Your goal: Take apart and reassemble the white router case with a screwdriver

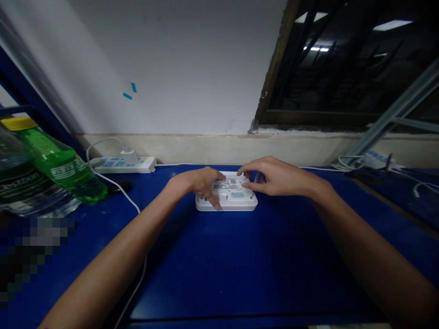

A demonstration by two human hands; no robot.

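A white router (236,206) lies flat on the blue table, its vented, labelled face up. My left hand (202,183) grips it from the left, thumb on the near edge and fingers on the far part of the face. Over its right end is my right hand (274,177), with thumb and index finger curled close to the far right corner. Beneath those fingers shows part of a slim, see-through handle (259,177), with a thin shaft near the router's right edge; it looks like a small screwdriver, mostly hidden. Whether the fingertips also pinch a small part, I cannot tell.
At the left stand a green soda bottle (65,164) and a larger clear bottle (20,183). A white power strip (146,165) with a plug lies by the wall; its white cable (132,203) runs along my left arm. More cables (346,162) lie back right, beside a metal frame.
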